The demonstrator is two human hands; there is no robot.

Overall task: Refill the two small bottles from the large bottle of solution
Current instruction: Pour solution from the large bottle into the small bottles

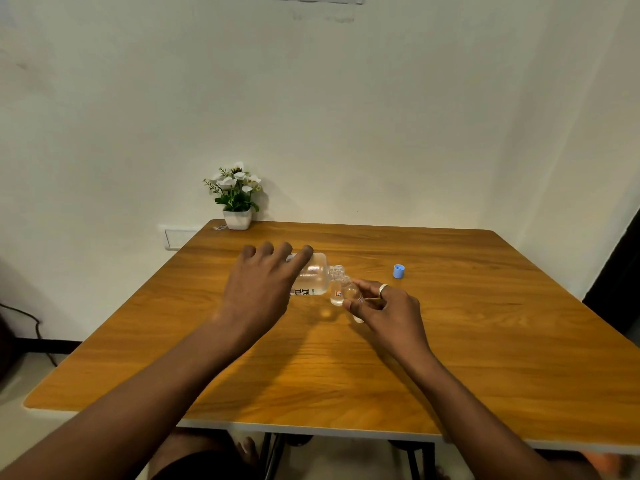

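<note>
wooden table (381,368) by white wall; left grip (258,289) tips large bottle (313,278), right grip (384,306) pinches small bottle (349,295).

the big clear bottle (313,277) is tipped sideways in the middle of the frame, its open mouth right over a small clear bottle (341,294).

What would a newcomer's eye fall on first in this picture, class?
Mid-table, the left hand tips the large bottle on its side, mouth against a small bottle pinched by the right hand. A blue cap sits alone to the right. White flowers in a pot stand at the far left corner of the wooden table.
</note>
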